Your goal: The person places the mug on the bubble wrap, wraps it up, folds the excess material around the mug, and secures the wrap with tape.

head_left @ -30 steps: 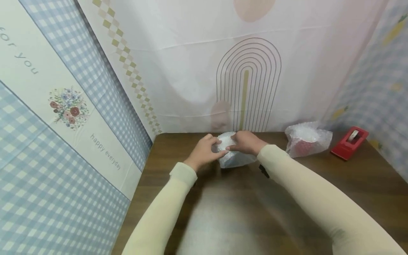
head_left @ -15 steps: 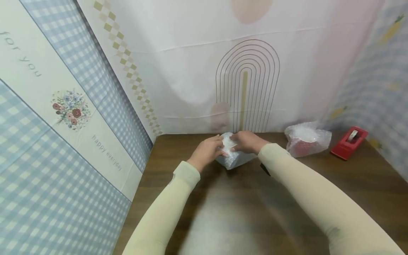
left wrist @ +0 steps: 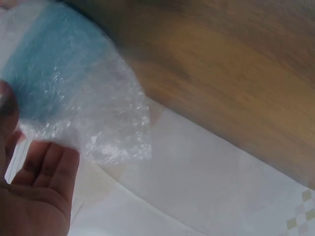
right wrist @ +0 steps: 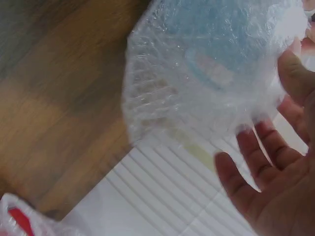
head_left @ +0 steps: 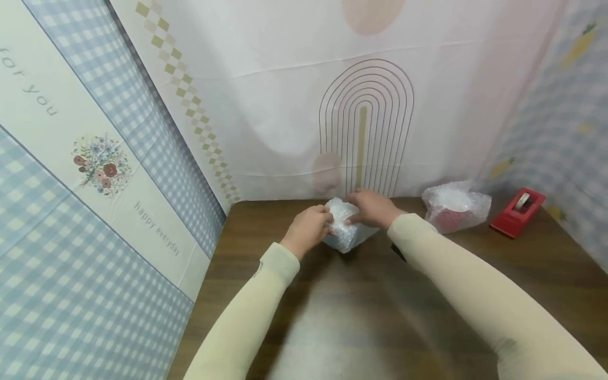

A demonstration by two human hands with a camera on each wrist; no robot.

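Observation:
A blue cup in bubble wrap (head_left: 343,232) stands near the back edge of the table, between my two hands. A small loop like a handle shows through the plastic in the right wrist view. My left hand (head_left: 309,228) holds the wrapped cup (left wrist: 59,64) from the left, thumb on the near side and fingers behind. From the right, my right hand (head_left: 372,208) holds it with the thumb in front. In the right wrist view, that hand's fingers (right wrist: 268,147) reach along the far side of the loose wrap. What lies under the hands is hidden.
To the right lies another bubble-wrapped item (head_left: 453,219), red with a pale round top. A red tape dispenser (head_left: 518,212) stands beyond it. The brown wooden table (head_left: 266,264) meets a printed cloth wall (head_left: 275,132) at the back.
The wrapped cup has turned between my hands, so a corner of the bubble wrap now points toward me. My left hand has shifted slightly right; the right hand has stayed nearly in place.

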